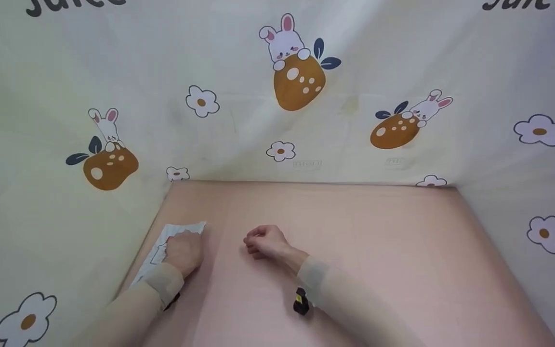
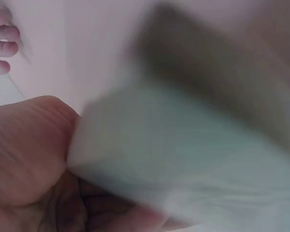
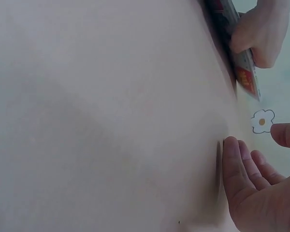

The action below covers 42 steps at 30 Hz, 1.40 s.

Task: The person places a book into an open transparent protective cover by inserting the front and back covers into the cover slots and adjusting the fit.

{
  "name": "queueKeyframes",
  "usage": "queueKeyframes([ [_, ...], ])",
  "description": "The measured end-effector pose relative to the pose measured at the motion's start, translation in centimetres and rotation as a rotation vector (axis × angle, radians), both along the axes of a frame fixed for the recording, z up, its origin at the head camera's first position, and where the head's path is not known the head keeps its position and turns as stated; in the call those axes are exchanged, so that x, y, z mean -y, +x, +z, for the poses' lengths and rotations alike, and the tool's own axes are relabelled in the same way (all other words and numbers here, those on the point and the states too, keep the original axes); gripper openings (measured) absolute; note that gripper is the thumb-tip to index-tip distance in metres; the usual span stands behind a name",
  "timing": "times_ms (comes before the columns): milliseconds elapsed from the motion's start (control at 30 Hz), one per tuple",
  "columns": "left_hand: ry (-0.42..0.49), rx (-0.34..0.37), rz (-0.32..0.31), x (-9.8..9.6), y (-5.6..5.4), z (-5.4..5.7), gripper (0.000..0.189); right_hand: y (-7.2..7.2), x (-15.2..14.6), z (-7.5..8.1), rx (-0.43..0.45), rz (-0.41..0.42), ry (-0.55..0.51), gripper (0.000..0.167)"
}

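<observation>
My left hand (image 1: 184,251) grips a thin, flat white packet or booklet (image 1: 159,250) at the left side of the table. In the right wrist view its printed side (image 3: 245,77) shows red and dark patches, with the thumb of the left hand (image 3: 262,36) against it. Up close in the left wrist view, the pale sheet (image 2: 183,145) is blurred and its exact kind cannot be told. Over the middle of the table is my right hand (image 1: 268,242), its fingers loosely bent and holding nothing. The fingers (image 3: 237,169) hang slightly apart from the thumb.
A pink tabletop (image 1: 378,241) lies under both hands. Pale cloth (image 1: 239,130) printed with rabbits, fruit and flowers surrounds it at the back and sides. A small black object (image 1: 300,301) with a yellow mark shows at the right wrist.
</observation>
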<state>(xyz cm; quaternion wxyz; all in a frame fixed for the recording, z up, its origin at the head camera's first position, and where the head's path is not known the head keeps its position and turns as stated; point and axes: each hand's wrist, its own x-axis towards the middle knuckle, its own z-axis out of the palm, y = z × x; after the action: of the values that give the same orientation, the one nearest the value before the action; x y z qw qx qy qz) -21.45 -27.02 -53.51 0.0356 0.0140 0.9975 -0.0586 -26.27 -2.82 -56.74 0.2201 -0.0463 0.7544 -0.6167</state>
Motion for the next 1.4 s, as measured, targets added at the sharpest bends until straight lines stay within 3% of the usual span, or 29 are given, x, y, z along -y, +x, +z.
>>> queueKeyframes([
  [200,0.007,0.004,0.004,0.8,0.0,2.1,0.021,0.0,0.2,0.3,0.014,0.003,-0.007,0.015],
  [333,-0.017,-0.033,0.002,1.4,0.0,3.1,0.021,-0.1,0.3,0.5,0.003,0.001,0.005,0.016],
  [467,-0.035,-0.209,-0.025,1.8,0.5,3.4,0.026,-0.3,0.4,0.7,-0.002,0.005,0.021,0.017],
  [600,-0.130,-0.436,-0.121,2.1,1.2,3.8,0.028,-0.4,0.5,1.0,0.003,0.007,0.013,0.020],
  [667,-0.173,-0.491,-0.143,2.0,1.2,4.3,0.029,-0.4,0.6,1.1,0.007,0.007,0.002,0.022],
  [767,-0.086,-0.415,-0.117,1.9,0.8,5.5,0.027,-0.3,0.7,1.3,0.010,0.003,-0.008,0.024],
  [933,0.229,-0.098,0.045,1.9,-0.3,7.9,0.014,-0.2,1.1,1.3,0.000,0.004,0.002,0.027],
  [1067,0.393,0.044,0.127,1.6,-0.7,9.1,0.008,-0.1,1.4,1.3,-0.009,0.005,0.001,0.032],
  [1200,0.493,0.052,0.118,1.5,-0.8,9.5,0.009,0.1,1.7,1.4,-0.023,0.023,-0.012,0.036],
  [1400,0.598,-0.036,0.020,1.4,-0.9,9.4,0.016,0.4,2.2,1.7,0.000,0.054,-0.031,0.047],
])
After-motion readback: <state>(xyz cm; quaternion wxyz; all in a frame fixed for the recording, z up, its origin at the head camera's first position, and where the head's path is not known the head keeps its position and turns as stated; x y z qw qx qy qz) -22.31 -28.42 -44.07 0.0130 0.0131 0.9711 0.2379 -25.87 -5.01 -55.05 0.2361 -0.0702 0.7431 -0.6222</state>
